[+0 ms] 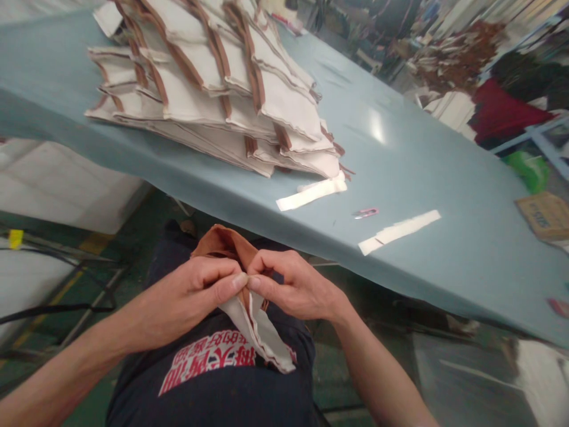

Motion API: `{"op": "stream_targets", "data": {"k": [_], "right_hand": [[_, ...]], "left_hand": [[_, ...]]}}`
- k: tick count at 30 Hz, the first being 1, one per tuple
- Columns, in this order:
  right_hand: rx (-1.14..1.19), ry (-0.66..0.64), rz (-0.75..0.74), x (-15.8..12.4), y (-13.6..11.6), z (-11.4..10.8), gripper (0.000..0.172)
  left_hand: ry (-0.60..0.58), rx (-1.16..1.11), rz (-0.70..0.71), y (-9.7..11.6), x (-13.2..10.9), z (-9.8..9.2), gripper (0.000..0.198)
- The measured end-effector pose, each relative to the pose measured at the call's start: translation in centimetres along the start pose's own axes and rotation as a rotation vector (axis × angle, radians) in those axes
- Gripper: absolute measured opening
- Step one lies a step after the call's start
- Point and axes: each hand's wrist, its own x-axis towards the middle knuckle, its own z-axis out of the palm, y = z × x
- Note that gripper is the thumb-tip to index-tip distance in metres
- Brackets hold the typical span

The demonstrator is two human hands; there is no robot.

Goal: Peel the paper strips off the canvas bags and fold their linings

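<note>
My left hand (207, 296) and my right hand (288, 281) meet over my lap, thumbs almost touching. Both pinch the edge of a sewn fabric piece (267, 338), white with brown parts. Its white end hangs down over my dark apron (213, 394), which has red and white printed characters. A brown band (226, 237) of the piece loops up behind my fingers. What lies right between the fingertips is hidden.
A blue-covered table (400, 160) stands in front of me. Stacked on it are several white fabric pieces (200, 101) with brown strips. Nearby lie a white strip (311, 194), pink thread snips (366, 213) and another white strip (400, 232). A cardboard box (544, 214) sits far right.
</note>
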Motion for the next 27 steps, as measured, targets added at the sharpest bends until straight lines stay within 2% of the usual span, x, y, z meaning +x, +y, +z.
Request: {"op": "stream_targets", "data": {"k": [3, 5, 11, 17, 22, 27], "right_hand": [[0.029, -0.023, 0.011, -0.2, 0.0, -0.1, 0.039], [-0.002, -0.015, -0.004, -0.1, -0.1, 0.0, 0.037], [-0.117, -0.006, -0.035, 0.2, -0.6, 0.0, 0.022], [-0.108, -0.015, -0.050, 0.1, -0.8, -0.2, 0.022], [-0.169, -0.048, -0.070, 0.1, -1.3, -0.8, 0.019], [-0.221, -0.051, -0.048, 0.5, -1.7, -1.1, 0.029]], "left_hand": [[-0.058, -0.032, -0.002, 0.1, -0.1, -0.1, 0.053], [-0.078, -0.043, -0.020, 0.0, -0.3, -0.2, 0.051], [0.030, 0.010, 0.019, -0.4, -1.4, 0.0, 0.043], [0.057, 0.059, 0.075, -0.5, -1.7, 0.3, 0.039], [0.070, 0.079, 0.060, 0.3, -1.3, 0.0, 0.039], [0.068, 0.111, 0.067, 1.0, -0.8, -0.1, 0.041]]}}
